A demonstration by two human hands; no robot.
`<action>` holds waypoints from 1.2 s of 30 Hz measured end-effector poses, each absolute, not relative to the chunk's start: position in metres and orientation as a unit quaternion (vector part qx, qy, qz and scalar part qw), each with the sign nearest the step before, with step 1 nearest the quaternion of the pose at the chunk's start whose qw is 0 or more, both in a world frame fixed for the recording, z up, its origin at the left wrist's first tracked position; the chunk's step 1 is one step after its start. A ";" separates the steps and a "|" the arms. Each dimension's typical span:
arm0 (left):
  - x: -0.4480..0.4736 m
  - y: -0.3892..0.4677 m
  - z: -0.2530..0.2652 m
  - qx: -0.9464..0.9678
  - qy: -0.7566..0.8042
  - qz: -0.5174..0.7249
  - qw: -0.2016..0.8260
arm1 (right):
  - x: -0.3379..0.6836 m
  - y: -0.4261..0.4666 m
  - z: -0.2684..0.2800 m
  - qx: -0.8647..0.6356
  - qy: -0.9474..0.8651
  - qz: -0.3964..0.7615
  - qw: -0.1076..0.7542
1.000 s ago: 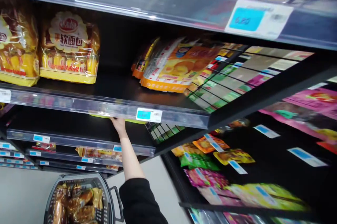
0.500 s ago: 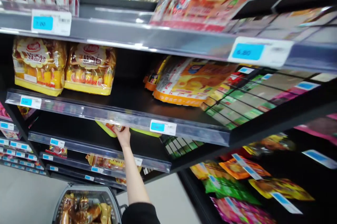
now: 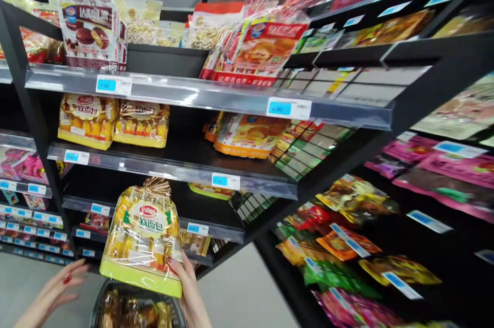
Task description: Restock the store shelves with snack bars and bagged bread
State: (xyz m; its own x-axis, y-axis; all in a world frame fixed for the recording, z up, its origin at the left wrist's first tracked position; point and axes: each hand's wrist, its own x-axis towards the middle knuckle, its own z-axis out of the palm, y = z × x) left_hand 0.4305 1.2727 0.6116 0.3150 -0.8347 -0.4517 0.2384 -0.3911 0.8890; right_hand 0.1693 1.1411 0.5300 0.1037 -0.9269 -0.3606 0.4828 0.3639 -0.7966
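Observation:
A clear bag of bread rolls [image 3: 144,238] with a yellow-green base and a gathered gold top is in front of the lower shelf. My right hand [image 3: 189,287] grips its lower right side, thumb on the front. My left hand [image 3: 57,287] is to the left of the bag, apart from it, fingers spread and holding nothing. Directly below the bag stands a dark shopping basket [image 3: 101,299] with brown packaged goods in it; the bag hides part of its rim.
Two similar bread bags [image 3: 88,122] sit on the middle shelf, with orange-edged packs [image 3: 247,135] to their right. Another yellow-green pack [image 3: 210,190] lies on the lower shelf. Clear shelf edging [image 3: 173,169] juts out above the bag. Snack packets [image 3: 339,246] fill the right-hand rack.
My right hand has drawn the bread bag off the lower shelf and brought it above the basket. My left hand has come into view. The camera view has tilted up.

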 end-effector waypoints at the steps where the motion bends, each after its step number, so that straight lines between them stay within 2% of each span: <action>1: 0.425 1.267 0.610 0.596 -0.248 -0.562 0.517 | 0.172 1.156 0.538 -0.248 0.430 -0.499 0.710; 3: 0.415 1.257 0.607 0.478 -0.264 -0.632 0.550 | 0.176 1.181 0.558 -0.275 0.408 -0.489 0.720; 5: 0.408 1.252 0.608 0.442 -0.246 -0.659 0.556 | 0.180 1.198 0.577 -0.297 0.393 -0.493 0.717; 12: 0.393 1.264 0.628 0.455 -0.216 -0.663 0.554 | 0.172 1.233 0.595 -0.335 0.409 -0.527 0.665; 20: 0.390 1.274 0.642 0.443 -0.242 -0.668 0.547 | 0.175 1.257 0.627 -0.344 0.398 -0.541 0.656; 36: 0.393 1.284 0.645 0.450 -0.255 -0.668 0.535 | 0.175 1.269 0.627 -0.358 0.403 -0.539 0.647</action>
State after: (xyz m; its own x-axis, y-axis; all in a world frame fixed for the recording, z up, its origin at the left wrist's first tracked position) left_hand 0.3931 1.2841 0.6446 -0.0233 -0.9442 -0.3286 0.4844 -0.2982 0.8225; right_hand 0.1752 1.2691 0.6268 0.0928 -0.9863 -0.1365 0.4093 0.1628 -0.8978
